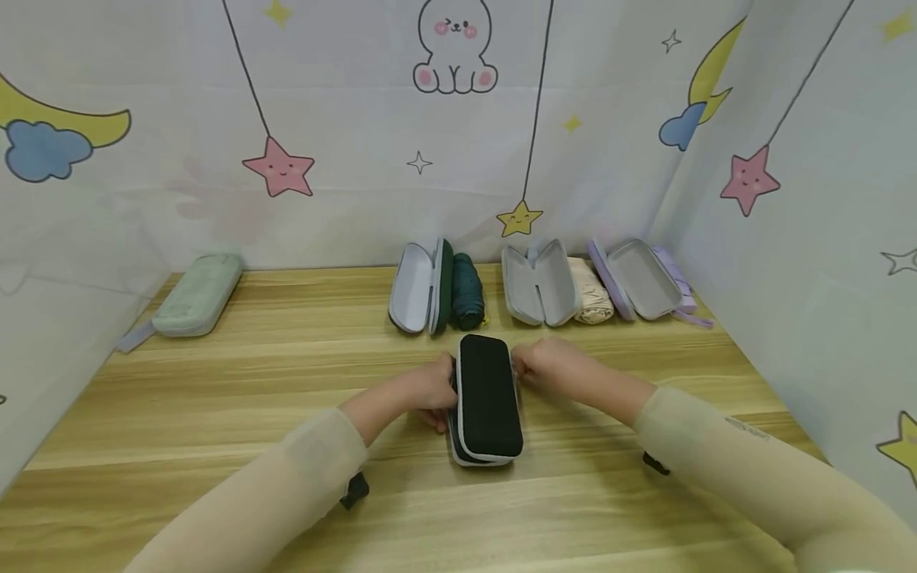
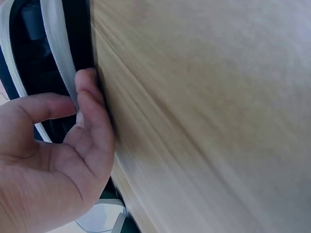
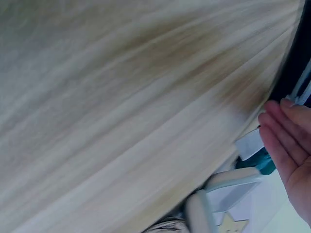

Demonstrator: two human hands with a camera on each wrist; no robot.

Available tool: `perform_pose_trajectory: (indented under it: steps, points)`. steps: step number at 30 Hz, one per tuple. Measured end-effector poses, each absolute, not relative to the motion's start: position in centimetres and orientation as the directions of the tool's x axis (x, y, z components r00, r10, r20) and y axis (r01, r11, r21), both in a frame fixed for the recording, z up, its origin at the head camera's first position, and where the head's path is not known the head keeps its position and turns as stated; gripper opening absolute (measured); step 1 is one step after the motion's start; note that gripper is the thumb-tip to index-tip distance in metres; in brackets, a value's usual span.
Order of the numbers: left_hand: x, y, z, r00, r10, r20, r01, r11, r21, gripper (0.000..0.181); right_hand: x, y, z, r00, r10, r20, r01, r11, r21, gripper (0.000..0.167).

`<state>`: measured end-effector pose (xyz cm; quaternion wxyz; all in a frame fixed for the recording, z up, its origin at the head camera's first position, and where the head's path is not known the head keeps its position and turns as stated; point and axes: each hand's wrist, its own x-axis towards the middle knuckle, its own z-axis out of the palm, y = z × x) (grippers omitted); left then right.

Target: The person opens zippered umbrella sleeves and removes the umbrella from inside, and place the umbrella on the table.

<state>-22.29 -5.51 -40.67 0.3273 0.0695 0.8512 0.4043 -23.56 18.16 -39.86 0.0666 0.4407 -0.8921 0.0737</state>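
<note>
A black zip case with pale zip edging lies lengthwise on the wooden table, its lid over the base. My left hand is at its left side; in the left wrist view the thumb and fingers pinch the zip edge of the base. A gap there shows a dark interior, whose contents I cannot make out. On the right side, my right hand pinches the zip by the pull; the right wrist view shows thumb and fingertips together at the zip.
Along the back stand an open dark green case, a dark green folded umbrella, an open grey-lined case, a beige rolled umbrella, and an open lilac case by a lilac item. A closed pale green case lies far left.
</note>
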Motion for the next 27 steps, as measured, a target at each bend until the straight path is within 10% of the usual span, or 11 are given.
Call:
perform_pose_trajectory:
  steps: [9,20,27]
  points:
    - [-22.9,-6.0,-40.6,-0.799,0.369,-0.474,-0.113,0.682,0.722,0.003,-21.3,17.1,-37.7,-0.481,-0.82,0.312,-0.828,0.541,0.145,0.015]
    - [-23.4,-6.4,-39.9,-0.797,0.455,-0.398,0.057,0.712,0.7,0.017,-20.0,14.9,-36.1,-0.404,-0.904,0.141,-0.907,0.416,0.062,0.024]
    - [-23.1,-6.4,-39.6,-0.781,0.449,-0.433,-0.071,0.626,0.777,0.009,-19.2,15.1,-36.5,-0.336,-0.94,0.056,-0.942,0.335,-0.036,0.03]
